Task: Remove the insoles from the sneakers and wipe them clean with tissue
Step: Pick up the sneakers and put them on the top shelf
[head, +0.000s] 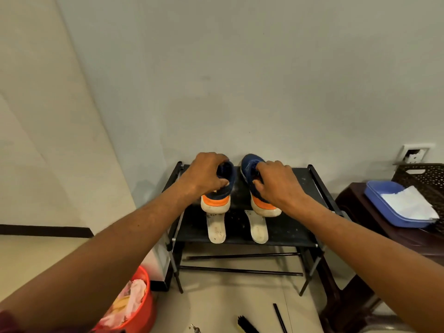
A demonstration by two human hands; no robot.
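Two navy sneakers with orange and white heels stand side by side on a black shoe rack [283,227], toes toward the wall. My left hand [206,173] grips the collar of the left sneaker [217,200]. My right hand [276,182] grips the collar of the right sneaker [249,164]. Two dirty white insoles lie flat on the rack in front of the heels: the left insole [216,228] and the right insole [258,228]. White tissue [406,203] lies in a blue tray [374,198] at the right.
The blue tray rests on a dark brown stool [360,212] beside a dark woven basket [422,174]. A red bucket of cloths [134,306] stands on the floor at the left. A black brush [246,324] and a loose black rod [280,318] lie on the floor.
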